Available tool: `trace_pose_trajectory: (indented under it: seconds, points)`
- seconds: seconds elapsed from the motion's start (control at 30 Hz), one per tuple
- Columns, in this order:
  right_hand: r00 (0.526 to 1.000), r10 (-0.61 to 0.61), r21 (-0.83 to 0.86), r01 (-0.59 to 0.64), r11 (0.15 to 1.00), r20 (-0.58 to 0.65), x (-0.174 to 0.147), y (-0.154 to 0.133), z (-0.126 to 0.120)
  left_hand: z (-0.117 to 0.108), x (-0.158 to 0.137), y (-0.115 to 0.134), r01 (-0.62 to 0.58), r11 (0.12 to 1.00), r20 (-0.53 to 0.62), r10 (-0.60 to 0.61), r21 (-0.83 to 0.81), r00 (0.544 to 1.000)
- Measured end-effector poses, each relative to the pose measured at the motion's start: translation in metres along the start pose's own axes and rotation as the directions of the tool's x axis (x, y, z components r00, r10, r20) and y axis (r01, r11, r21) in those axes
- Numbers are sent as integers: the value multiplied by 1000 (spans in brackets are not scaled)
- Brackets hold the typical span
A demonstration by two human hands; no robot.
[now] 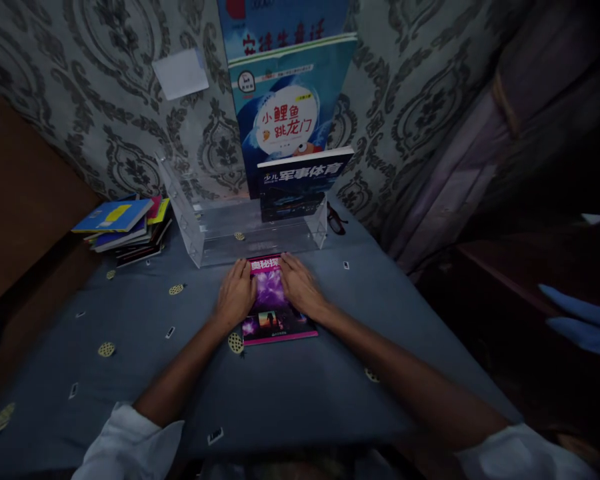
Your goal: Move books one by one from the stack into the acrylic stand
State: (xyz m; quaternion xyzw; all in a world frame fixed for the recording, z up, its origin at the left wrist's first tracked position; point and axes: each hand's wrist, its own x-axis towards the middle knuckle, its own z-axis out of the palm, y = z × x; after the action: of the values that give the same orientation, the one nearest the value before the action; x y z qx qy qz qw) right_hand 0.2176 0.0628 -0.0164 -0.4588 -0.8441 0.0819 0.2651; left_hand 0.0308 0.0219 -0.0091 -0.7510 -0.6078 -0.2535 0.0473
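Head view: my left fingers (241, 272) and right fingers (292, 267) lie loosely extended over opposite sides of the magenta-edged book (269, 290), apparently steadying it face-up on the desk (265, 400), just before the clear rack (196, 245) that seemingly props the dark book (300, 193).

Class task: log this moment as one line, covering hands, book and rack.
left hand: over left edge of purple book | right hand: over its right edge | transparent rack: beyond, standing books toward right end
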Motion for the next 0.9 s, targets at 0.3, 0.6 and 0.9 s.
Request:
trace_pose_trajectory:
  seconds: [0.3,0.6,0.9]
  points:
    - [997,44,-15,-45,999,-62,-42,-20,12,14,-27,-2,100,947,-54,-122,-306,991]
    - [978,106,245,-60,968,-179,-45,-13,13,-2,-10,15,489,110,362,-538,-865,761]
    - [864,503,701,-378,605,31,-32,-35,-30,-49,0,53,373,168,201,-608,-913,768]
